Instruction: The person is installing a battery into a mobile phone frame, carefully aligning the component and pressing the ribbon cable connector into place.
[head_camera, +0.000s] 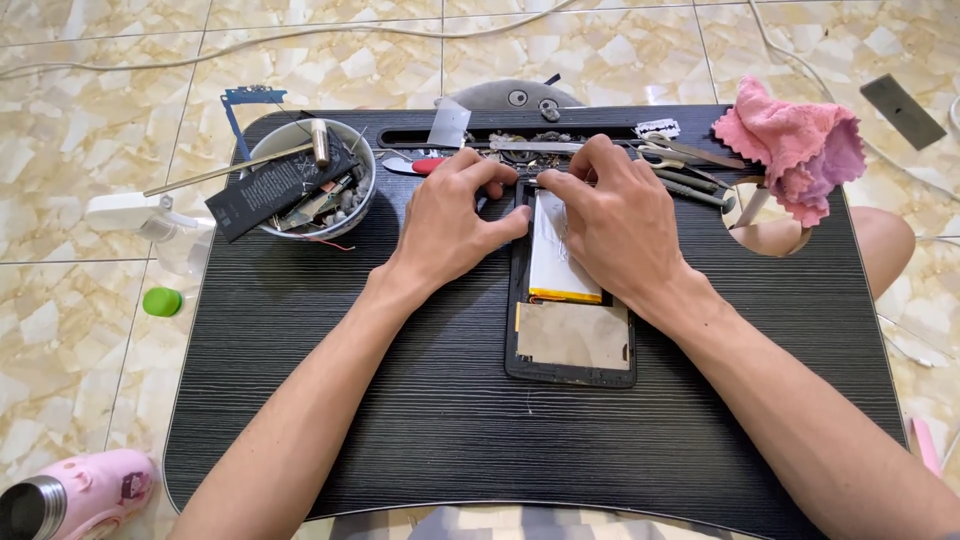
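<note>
The tablet (570, 345) lies opened (back cover already off), its battery (560, 262) still seated; the top edge is pinched by the left hand (452, 222) and right hand (612, 222), fingers curled

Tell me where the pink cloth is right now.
In the head view the pink cloth lies at the far right corner of the black lap table, just right of the scissors and beyond the right hand.
</note>
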